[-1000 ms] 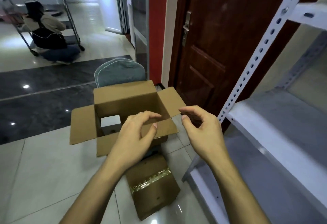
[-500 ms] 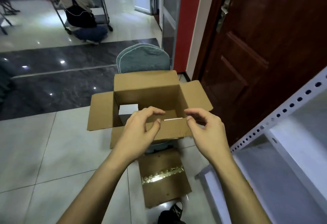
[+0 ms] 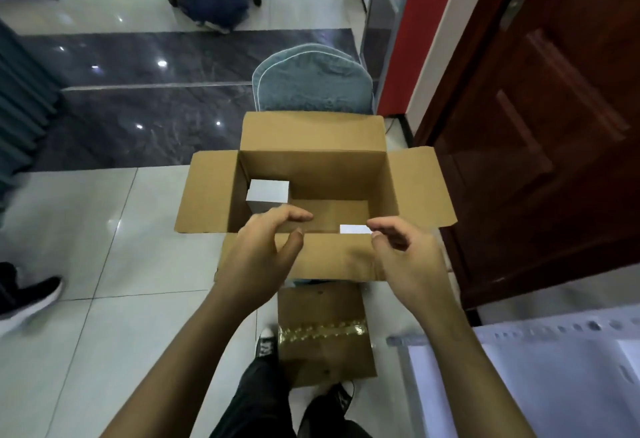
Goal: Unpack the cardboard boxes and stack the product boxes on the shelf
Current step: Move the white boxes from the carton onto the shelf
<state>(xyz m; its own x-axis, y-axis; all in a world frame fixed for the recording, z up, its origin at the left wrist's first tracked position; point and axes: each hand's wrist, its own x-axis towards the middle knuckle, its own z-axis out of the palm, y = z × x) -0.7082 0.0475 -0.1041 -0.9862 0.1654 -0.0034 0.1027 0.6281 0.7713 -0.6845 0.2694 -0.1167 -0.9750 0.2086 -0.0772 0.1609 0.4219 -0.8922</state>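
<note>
An open cardboard box [image 3: 313, 174] sits in the middle of the frame, its four flaps folded outward. Inside, toward its upper-left corner, stands a white product box [image 3: 268, 193]; a second white product box [image 3: 354, 229] shows only as a small strip at the lower right of the opening, just behind the near flap.

Both hands reach in from the bottom of the frame and hover over the near flap. The left hand [image 3: 258, 257] is loosely curled, thumb and fingers bent with a gap between them, grasping nothing — its fingertips lie at the near edge of the opening. The right hand [image 3: 405, 257] is likewise curled, its fingertips right beside the small white strip; whether they touch or pinch it cannot be told, so its grip stays uncertain.

Below the open box, at lower centre, lies a sealed cardboard box [image 3: 325, 333] with a band of shiny tape across its top. The grey metal shelf [image 3: 540, 368] fills the lower-right corner, its perforated rail running along the top edge. A teal cushion [image 3: 311, 81] rests just above the open box, and a dark wooden door [image 3: 554, 108] takes up the right side. The floor [image 3: 86, 264] is pale tile — with a dark band across the upper part.
</note>
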